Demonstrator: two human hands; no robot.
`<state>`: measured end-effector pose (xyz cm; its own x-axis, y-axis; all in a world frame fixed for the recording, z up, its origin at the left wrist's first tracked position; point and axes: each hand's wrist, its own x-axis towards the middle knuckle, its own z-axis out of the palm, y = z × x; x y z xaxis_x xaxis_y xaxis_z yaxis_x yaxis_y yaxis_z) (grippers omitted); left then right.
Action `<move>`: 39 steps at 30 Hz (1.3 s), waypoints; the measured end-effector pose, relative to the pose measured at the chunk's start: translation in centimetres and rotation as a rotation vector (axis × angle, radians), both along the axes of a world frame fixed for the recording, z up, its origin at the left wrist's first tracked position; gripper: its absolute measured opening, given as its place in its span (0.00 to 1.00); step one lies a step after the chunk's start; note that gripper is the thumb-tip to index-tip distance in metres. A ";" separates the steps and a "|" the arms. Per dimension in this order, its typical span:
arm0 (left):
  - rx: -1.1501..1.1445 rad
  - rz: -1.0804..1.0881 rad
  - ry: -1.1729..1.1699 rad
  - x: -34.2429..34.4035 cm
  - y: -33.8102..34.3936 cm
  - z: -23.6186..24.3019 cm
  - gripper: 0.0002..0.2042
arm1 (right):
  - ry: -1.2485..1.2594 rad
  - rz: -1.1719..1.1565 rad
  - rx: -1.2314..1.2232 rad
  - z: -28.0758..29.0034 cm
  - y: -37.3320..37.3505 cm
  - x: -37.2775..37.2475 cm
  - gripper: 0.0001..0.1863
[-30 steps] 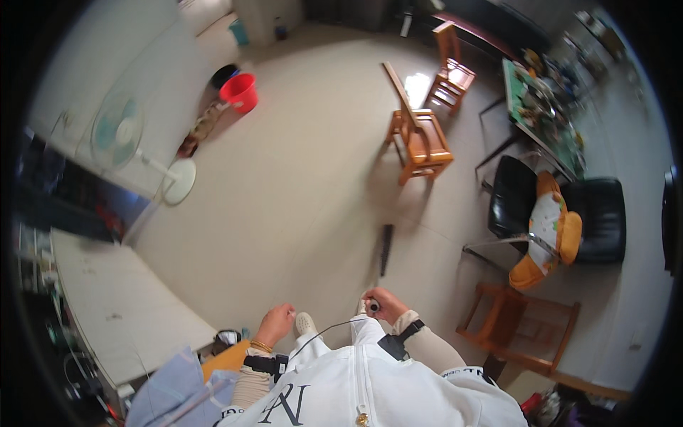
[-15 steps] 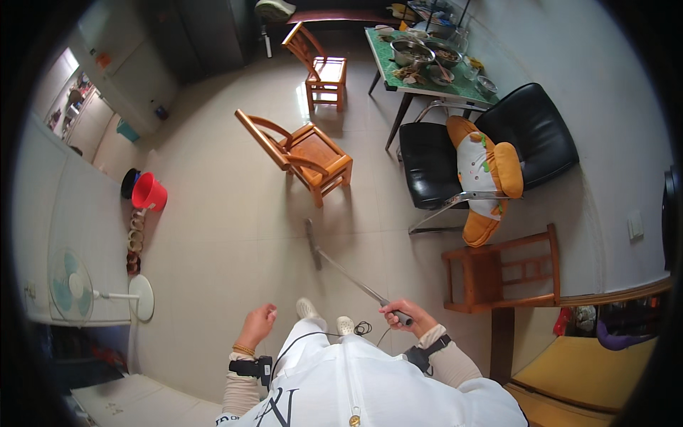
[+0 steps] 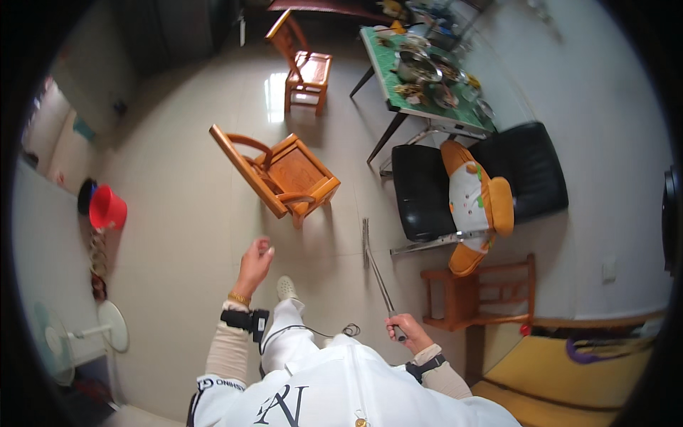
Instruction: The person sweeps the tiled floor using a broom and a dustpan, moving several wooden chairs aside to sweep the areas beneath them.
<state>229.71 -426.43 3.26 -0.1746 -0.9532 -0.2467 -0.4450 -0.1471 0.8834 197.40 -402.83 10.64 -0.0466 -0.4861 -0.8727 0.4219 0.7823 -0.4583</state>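
Observation:
My right hand (image 3: 406,329) is wrapped around the dark grip of a long-handled mop (image 3: 385,290). Its thin metal pole slants away to a narrow grey head on the floor, between the middle wooden chair and the black chair. The head is slightly blurred, so its material cannot be told. My left hand (image 3: 254,265) hangs empty out to the left, its fingers loosely curled and apart from anything. Beyond it stands a wooden chair (image 3: 302,169) turned at an angle. A light clog (image 3: 286,288) shows on my foot below.
Another wooden chair (image 3: 311,67) stands farther back. On the right are a green-topped table (image 3: 385,65) with bowls and dishes, a black chair (image 3: 420,185) holding an orange-and-white plush cushion (image 3: 468,196), and a small wooden chair (image 3: 466,299). A red bucket (image 3: 108,208) and a fan (image 3: 114,326) line the left.
The mop head has swung right, toward the black chair, and its pole stands steeper in view. My left hand has moved forward and a little left. The view has shifted, and one foot shows farther ahead.

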 end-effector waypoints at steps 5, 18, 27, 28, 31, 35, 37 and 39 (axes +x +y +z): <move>-0.053 0.253 0.023 -1.8 -6.6 -3.0 0.34 | 0.120 -0.095 0.133 0.1 -7.3 2.9 0.03; -0.089 0.580 0.229 -7.7 -12.0 -6.6 0.36 | 0.305 -0.384 0.327 -15.5 -20.2 0.6 0.05; 0.056 0.684 0.363 -7.6 -11.1 -5.7 0.38 | 0.519 -0.555 0.302 -28.0 -27.4 -7.8 0.05; 0.094 0.706 0.309 -7.5 -11.0 -5.5 0.39 | 0.567 -0.551 0.303 -29.3 -28.1 -9.3 0.05; 0.264 0.857 0.217 -8.0 -11.7 -4.1 0.33 | 0.622 -0.551 0.246 -33.3 -30.3 -13.8 0.03; 0.213 0.972 0.136 -8.2 -11.4 -4.7 0.36 | 0.739 -0.598 0.230 -38.7 -33.7 -19.4 0.03; 0.104 0.816 0.243 -8.2 -12.6 -5.3 0.24 | 0.693 -0.564 0.209 -40.8 -35.6 -21.7 0.04; 0.140 0.949 0.146 -8.9 -12.5 -5.1 0.28 | 0.639 -0.492 0.143 -43.3 -37.6 -23.2 0.04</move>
<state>220.80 -438.92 -1.86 0.6143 -0.6766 -0.4059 0.0258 -0.4970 0.8674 174.19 -440.43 -32.71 -0.7350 -0.1659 -0.6574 0.4233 0.6451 -0.6361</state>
